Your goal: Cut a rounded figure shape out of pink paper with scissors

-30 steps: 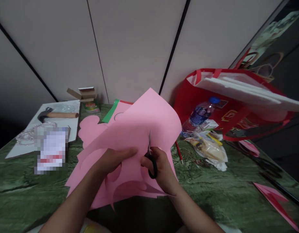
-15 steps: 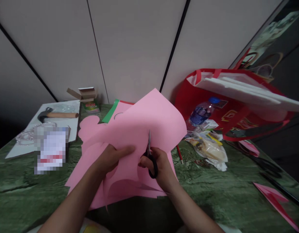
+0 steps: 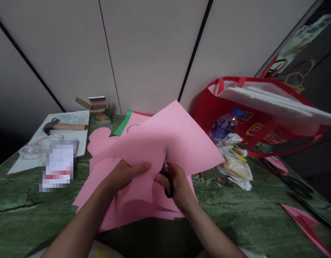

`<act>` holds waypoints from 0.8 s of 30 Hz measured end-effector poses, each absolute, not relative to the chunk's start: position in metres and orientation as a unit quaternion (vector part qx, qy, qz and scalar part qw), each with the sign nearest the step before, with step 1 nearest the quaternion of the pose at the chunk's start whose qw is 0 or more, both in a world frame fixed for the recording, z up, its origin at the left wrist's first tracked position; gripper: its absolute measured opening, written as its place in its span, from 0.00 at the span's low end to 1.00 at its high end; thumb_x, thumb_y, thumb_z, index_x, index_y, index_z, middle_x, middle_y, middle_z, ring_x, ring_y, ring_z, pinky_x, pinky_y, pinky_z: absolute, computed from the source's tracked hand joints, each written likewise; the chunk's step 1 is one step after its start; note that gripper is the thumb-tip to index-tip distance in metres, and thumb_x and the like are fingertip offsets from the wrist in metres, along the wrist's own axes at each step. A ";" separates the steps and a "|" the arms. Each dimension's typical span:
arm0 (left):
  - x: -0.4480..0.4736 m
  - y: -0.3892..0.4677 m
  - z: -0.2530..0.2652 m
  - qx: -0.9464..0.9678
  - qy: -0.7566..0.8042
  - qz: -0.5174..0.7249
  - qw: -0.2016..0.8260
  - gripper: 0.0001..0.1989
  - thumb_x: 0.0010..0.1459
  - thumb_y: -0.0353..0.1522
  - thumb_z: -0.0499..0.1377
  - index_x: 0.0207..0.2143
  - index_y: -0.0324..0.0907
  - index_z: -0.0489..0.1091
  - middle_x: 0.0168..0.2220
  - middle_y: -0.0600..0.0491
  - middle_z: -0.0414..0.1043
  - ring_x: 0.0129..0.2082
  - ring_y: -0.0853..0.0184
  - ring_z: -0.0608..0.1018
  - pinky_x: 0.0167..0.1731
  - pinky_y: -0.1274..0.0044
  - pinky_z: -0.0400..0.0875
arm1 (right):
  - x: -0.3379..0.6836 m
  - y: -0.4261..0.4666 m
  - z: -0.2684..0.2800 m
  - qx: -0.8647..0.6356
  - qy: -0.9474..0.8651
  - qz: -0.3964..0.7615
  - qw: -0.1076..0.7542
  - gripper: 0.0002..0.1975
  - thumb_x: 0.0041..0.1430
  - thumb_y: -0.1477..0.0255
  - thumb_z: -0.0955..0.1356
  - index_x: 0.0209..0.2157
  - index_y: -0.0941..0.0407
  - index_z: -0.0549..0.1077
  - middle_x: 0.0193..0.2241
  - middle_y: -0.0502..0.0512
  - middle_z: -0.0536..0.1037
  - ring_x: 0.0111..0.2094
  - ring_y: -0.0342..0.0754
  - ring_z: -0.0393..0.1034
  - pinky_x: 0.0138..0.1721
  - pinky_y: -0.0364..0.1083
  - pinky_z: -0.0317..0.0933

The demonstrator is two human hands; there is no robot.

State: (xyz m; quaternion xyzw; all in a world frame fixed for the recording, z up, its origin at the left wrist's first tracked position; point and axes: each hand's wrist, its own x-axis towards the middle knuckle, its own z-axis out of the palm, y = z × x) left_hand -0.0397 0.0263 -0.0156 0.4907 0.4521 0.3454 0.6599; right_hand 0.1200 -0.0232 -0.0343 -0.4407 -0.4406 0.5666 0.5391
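My left hand point(image 3: 127, 173) pinches a large sheet of pink paper point(image 3: 178, 132), its thumb lying on top and the other fingers hidden beneath. The sheet is raised and tilted, with a pointed corner towards the wall. Black-handled scissors point(image 3: 168, 182) are in my right hand point(image 3: 178, 186), fingers through the loops. Their blades stand at the sheet's cut edge, pointing away from me, a little apart. Under the sheet lie more pink papers point(image 3: 138, 218), some with curved cut edges. Rounded pink cutouts point(image 3: 99, 138) show at the left of the pile.
On the left, a hammer point(image 3: 68, 127) lies on a white board point(image 3: 81, 143) beside clear coiled tubing. An opened small box point(image 3: 100, 113) stands by the wall. At the right are a red bag point(image 3: 203, 104), a bottle point(image 3: 224, 123), a plastic packet point(image 3: 237, 168) and pink scraps point(image 3: 302, 218).
The sheet's right side has swung out and flattened, its corner now reaching further right over the pencil. The scissors and both hands have hardly moved.
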 end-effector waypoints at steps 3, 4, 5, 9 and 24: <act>-0.041 0.027 -0.018 0.499 0.451 0.343 0.655 0.18 0.43 0.38 0.66 0.36 0.38 0.74 0.39 0.46 0.78 0.39 0.54 0.78 0.38 0.65 0.73 | 0.120 -0.023 -0.033 -0.446 -0.438 0.569 0.535 0.15 0.41 0.66 0.74 0.30 0.55 0.68 0.21 0.46 0.67 0.23 0.44 0.60 0.25 0.44 0.56; -0.041 0.027 -0.018 0.501 0.451 0.341 0.655 0.18 0.43 0.38 0.66 0.36 0.38 0.74 0.39 0.46 0.78 0.38 0.54 0.78 0.38 0.65 0.73 | 0.120 -0.023 -0.033 -0.452 -0.435 0.569 0.532 0.15 0.40 0.66 0.74 0.28 0.55 0.67 0.21 0.46 0.67 0.22 0.44 0.60 0.25 0.44 0.55; -0.041 0.028 -0.018 0.503 0.450 0.338 0.656 0.18 0.43 0.39 0.66 0.36 0.38 0.74 0.38 0.46 0.78 0.38 0.54 0.78 0.37 0.66 0.74 | 0.120 -0.023 -0.032 -0.459 -0.432 0.569 0.528 0.15 0.40 0.65 0.74 0.26 0.55 0.66 0.21 0.46 0.66 0.22 0.44 0.60 0.25 0.44 0.55; -0.042 0.028 -0.017 0.499 0.444 0.336 0.664 0.17 0.43 0.38 0.66 0.35 0.38 0.74 0.37 0.47 0.78 0.37 0.56 0.78 0.35 0.67 0.74 | 0.119 -0.023 -0.029 -0.474 -0.418 0.576 0.518 0.17 0.36 0.66 0.75 0.22 0.56 0.64 0.20 0.45 0.65 0.22 0.42 0.58 0.25 0.43 0.53; -0.043 0.028 -0.013 0.483 0.454 0.334 0.670 0.18 0.41 0.38 0.67 0.34 0.37 0.74 0.35 0.45 0.79 0.35 0.54 0.78 0.34 0.66 0.74 | 0.120 -0.022 -0.031 -0.478 -0.419 0.576 0.515 0.16 0.37 0.67 0.75 0.20 0.56 0.64 0.18 0.44 0.64 0.21 0.41 0.58 0.23 0.42 0.53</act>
